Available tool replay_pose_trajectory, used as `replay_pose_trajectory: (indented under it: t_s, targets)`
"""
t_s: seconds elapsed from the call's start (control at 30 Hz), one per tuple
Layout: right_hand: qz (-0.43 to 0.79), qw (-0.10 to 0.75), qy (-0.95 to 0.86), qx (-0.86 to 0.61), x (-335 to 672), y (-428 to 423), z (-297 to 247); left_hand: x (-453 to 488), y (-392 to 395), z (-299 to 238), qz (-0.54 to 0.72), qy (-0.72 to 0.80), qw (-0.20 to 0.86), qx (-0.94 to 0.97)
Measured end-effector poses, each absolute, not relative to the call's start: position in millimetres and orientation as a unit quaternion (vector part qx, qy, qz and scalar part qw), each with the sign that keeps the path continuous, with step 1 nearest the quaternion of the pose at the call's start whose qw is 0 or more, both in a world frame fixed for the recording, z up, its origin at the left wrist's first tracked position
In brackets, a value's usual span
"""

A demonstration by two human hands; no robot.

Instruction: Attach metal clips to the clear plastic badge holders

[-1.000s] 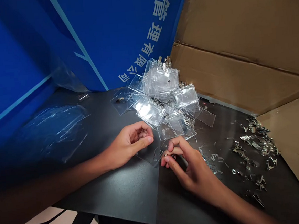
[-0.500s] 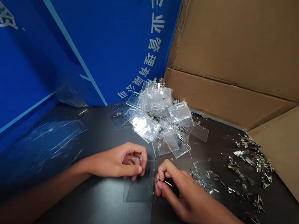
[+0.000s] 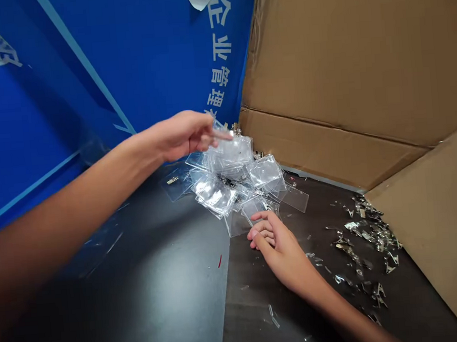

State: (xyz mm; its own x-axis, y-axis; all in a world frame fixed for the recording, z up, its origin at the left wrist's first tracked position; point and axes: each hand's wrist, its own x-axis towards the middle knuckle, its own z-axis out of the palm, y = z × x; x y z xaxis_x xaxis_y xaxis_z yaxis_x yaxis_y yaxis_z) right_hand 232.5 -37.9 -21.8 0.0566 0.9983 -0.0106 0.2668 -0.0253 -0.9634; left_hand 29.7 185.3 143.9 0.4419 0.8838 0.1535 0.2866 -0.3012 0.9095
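Note:
My left hand [image 3: 184, 135] is raised over a heap of clear plastic badge holders [image 3: 237, 183] on the black table [image 3: 174, 291]. Its fingers are pinched on one clear badge holder [image 3: 232, 149] at the top of the heap. My right hand [image 3: 276, 243] rests low on the table at the heap's near edge. Its fingers are loosely bent and nothing shows in them; the fingertips touch the nearest holder [image 3: 253, 208].
Small metal clips [image 3: 366, 236] lie scattered at the right, with more bits near my right wrist. Cardboard walls [image 3: 343, 77] close the back and right side. A blue printed panel [image 3: 133, 62] stands at the back left. Crumpled clear film [image 3: 99, 239] lies at the left.
My left hand has lifted from the table and carried the clear holder up and back to the heap. My right hand has let go and moved toward the heap's edge. The camera has tilted.

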Motion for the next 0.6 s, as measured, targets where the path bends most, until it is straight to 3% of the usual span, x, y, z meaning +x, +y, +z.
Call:
replay_pose_trajectory:
  t_s: [0.07,0.17,0.4,0.6]
  targets:
    - [0.416,0.434,-0.553,-0.577,233,-36,-22,52,213,156,0.336,0.413,0.486,0.693]
    - [0.411,0.437,-0.562,-0.57,233,-35,-20,80,243,159,0.377,0.447,0.464,0.666]
    - [0.394,0.451,-0.57,-0.563,236,-37,-11,89,248,128,0.424,0.478,0.229,0.735]
    - [0.234,0.426,-0.625,-0.611,256,-35,6,62,206,129,0.37,0.46,0.12,0.798]
